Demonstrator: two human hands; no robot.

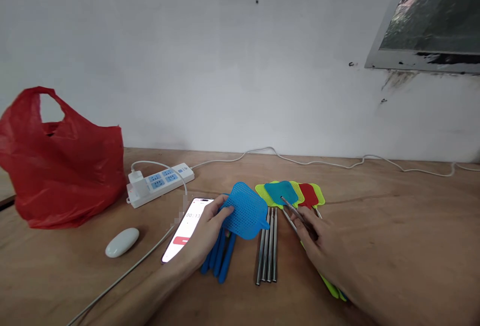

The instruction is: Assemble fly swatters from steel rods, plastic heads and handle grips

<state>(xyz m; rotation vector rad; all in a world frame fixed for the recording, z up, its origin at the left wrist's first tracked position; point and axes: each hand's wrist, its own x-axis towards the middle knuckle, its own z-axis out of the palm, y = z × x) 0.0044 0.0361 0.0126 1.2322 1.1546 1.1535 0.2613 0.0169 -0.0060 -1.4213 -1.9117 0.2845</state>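
Note:
My left hand (213,223) pinches the edge of a blue perforated fly swatter head (245,211), its short socket pointing right and down. In my right hand (313,233), the fingers are closed round a thin metal rod (296,209) whose tip points up and left. Below the swatter head lie several blue handles (219,258), partly covered by my left hand. Several metal rods (268,251) lie side by side between my hands. Beyond my right hand, yellow-green, red and blue swatter heads (283,192) overlap; a yellow-green handle (330,286) shows beneath my right forearm.
A lit phone (187,231) lies beside my left hand. Farther left are a white mouse (122,242), a power strip (161,183) with a plugged-in charger, and a red plastic bag (67,166). A white cable (311,163) runs along the wall.

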